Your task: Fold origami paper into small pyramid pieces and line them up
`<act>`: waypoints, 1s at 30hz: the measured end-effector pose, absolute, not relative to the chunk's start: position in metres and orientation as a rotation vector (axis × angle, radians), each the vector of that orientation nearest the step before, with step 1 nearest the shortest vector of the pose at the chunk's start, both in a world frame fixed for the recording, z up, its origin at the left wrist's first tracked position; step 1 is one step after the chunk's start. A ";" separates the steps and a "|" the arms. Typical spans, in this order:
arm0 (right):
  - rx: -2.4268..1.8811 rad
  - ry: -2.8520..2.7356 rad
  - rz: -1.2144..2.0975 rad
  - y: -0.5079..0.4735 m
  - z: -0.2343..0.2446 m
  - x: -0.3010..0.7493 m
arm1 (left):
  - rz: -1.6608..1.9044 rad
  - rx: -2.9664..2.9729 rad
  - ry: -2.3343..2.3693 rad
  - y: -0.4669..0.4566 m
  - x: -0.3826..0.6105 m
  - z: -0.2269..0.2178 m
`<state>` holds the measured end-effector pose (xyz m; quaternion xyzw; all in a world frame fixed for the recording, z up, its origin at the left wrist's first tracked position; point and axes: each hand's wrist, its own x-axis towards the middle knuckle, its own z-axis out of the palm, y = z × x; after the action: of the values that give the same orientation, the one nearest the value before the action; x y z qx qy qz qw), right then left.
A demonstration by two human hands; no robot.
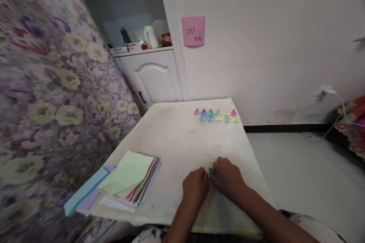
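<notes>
My left hand (195, 186) and my right hand (228, 176) rest close together on the near part of a cream table (176, 133). Both have their fingers curled in, pressed on a small teal piece of folded paper (211, 171) that shows between them. Most of that paper is hidden under the fingers. At the table's far right lie several small folded paper shapes (216, 115) in two rows, pink, purple, blue, green and yellow. A fanned stack of coloured paper sheets (129, 180) lies at the near left, pale green on top.
A flowered mattress or cushion (42, 95) leans along the left. A white cabinet (152, 76) with a jug stands behind. A pink note (193, 31) is stuck on the wall. A charger and cable (330, 93) hang at the right, above grey floor.
</notes>
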<state>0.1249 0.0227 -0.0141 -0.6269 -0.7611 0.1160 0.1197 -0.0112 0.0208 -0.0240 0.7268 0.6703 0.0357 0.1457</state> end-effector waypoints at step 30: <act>-1.821 -2.309 0.150 0.027 -0.021 0.126 | 0.372 2.101 1.649 0.023 -0.002 -0.024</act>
<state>0.1256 0.0271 -0.0207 -0.6155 -0.7804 0.0506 0.0982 -0.0024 0.0228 -0.0241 0.7599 0.5964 0.1345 0.2209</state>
